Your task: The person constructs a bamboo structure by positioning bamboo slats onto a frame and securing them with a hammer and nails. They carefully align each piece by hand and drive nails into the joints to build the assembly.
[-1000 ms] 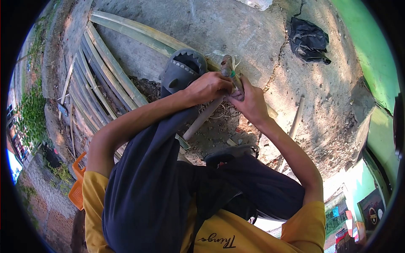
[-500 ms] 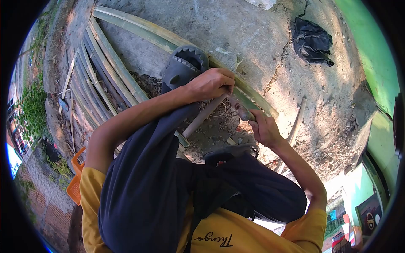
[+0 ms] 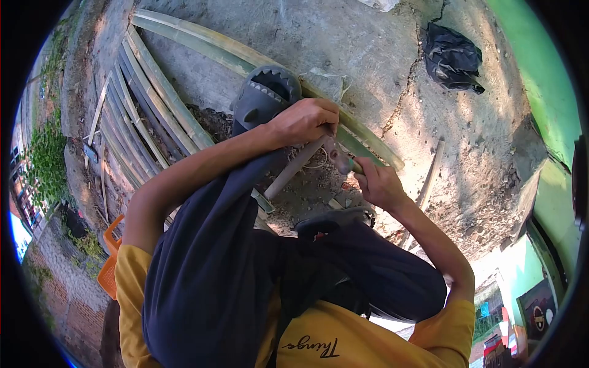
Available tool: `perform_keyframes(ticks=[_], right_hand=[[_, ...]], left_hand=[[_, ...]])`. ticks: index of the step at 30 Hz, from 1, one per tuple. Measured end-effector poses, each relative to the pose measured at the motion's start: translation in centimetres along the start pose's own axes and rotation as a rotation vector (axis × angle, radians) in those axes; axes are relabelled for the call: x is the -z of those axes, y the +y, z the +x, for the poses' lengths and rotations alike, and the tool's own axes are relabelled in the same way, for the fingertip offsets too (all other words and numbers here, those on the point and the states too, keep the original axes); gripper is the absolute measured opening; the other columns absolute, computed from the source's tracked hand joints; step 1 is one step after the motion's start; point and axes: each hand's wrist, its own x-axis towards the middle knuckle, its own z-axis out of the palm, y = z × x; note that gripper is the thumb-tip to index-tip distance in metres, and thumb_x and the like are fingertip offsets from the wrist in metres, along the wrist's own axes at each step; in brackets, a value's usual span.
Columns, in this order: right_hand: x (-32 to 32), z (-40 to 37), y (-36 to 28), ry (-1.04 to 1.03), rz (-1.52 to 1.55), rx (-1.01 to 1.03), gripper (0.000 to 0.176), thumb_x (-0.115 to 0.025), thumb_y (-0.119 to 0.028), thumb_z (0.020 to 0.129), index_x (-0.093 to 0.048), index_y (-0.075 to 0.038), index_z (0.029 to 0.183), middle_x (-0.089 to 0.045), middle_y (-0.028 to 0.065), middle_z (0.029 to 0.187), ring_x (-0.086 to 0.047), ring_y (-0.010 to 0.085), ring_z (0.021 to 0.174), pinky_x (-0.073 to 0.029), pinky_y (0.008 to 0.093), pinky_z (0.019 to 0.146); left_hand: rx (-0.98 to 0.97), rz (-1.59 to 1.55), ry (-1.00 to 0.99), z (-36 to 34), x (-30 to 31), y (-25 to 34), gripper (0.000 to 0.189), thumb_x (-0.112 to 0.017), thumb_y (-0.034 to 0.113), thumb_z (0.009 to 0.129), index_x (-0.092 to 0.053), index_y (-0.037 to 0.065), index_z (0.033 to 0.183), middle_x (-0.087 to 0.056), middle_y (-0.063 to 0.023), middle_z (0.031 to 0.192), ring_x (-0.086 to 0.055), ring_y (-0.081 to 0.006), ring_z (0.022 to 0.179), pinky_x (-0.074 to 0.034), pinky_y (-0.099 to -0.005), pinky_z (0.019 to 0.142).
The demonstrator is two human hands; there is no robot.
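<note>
My left hand (image 3: 305, 121) is closed, its fingertips pinched together at the upper end of a slanting wooden stick (image 3: 296, 170). What sits in that pinch is too small to make out. My right hand (image 3: 381, 185) grips the short handle of what looks like a hammer (image 3: 339, 157), its worn, brownish head just below my left fingertips. Right behind the left hand is a grey shark-shaped clog (image 3: 261, 101) on my foot. Long split bamboo strips (image 3: 374, 146) pass on the far side of both hands.
More bamboo strips (image 3: 162, 92) fan out on the concrete at the left. A black plastic bag (image 3: 453, 56) lies at the upper right, and a loose bamboo piece (image 3: 432, 175) rests right of my hand. An orange plastic item (image 3: 108, 270) stands by my left elbow.
My right hand and the hammer have shifted slightly left, and the hammer head has turned a little. My left hand stays closed in nearly the same spot.
</note>
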Motion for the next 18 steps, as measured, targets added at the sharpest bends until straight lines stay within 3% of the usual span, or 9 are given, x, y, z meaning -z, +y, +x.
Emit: perform_keyframes(ticks=[2,9,11,16,18], right_hand=[[-0.4,0.2,0.4,-0.054,-0.055,-0.096,0.03,-0.064,-0.021,0.098,-0.054,-0.004,0.12,-0.068,0.0154,0.083,-0.067,0.034,0.06,-0.055,0.0445,0.053],[0.6,0.2,-0.5,0.025,-0.022,0.05,0.032,-0.069,-0.018,0.094,-0.054,-0.003,0.119,-0.068,0.0131,0.084,-0.068,0.0309,0.06,-0.053,0.0419,0.05],[-0.3,0.5,0.3,-0.039,-0.076,-0.088,0.034,-0.07,-0.016,0.091,-0.055,-0.003,0.119,-0.067,0.0117,0.083,-0.067,0.0301,0.06,-0.053,0.0412,0.051],[0.4,0.0,0.0,0.019,-0.007,0.095,0.033,-0.069,-0.022,0.096,-0.054,-0.003,0.118,-0.069,0.0132,0.081,-0.068,0.0305,0.06,-0.054,0.0405,0.05],[-0.4,0.5,0.5,-0.084,-0.103,-0.091,0.035,-0.07,-0.023,0.096,-0.054,-0.003,0.12,-0.07,0.0137,0.086,-0.069,0.0305,0.061,-0.054,0.0399,0.051]], left_hand=[[-0.032,0.027,0.002,0.2,0.0,0.1,0.006,-0.07,0.0,0.075,-0.068,0.0,0.08,-0.064,-0.0125,0.085,-0.066,-0.0341,0.084,-0.053,-0.0433,0.074],[-0.032,0.055,0.026,0.1,-0.2,-0.2,0.009,-0.072,-0.001,0.073,-0.069,0.001,0.081,-0.065,-0.0118,0.086,-0.067,-0.0334,0.084,-0.054,-0.0422,0.072],[-0.034,0.074,0.006,0.2,0.1,0.1,0.009,-0.072,-0.001,0.072,-0.069,0.0,0.081,-0.065,-0.0117,0.086,-0.067,-0.0335,0.084,-0.054,-0.0422,0.073],[-0.019,0.044,-0.011,0.1,0.1,-0.1,0.009,-0.071,-0.002,0.072,-0.069,0.0,0.081,-0.066,-0.0118,0.086,-0.067,-0.0337,0.086,-0.054,-0.0421,0.075],[-0.018,0.103,-0.027,0.2,0.1,0.0,0.008,-0.069,-0.001,0.073,-0.069,0.001,0.081,-0.066,-0.0125,0.088,-0.067,-0.0338,0.086,-0.054,-0.0421,0.076]])
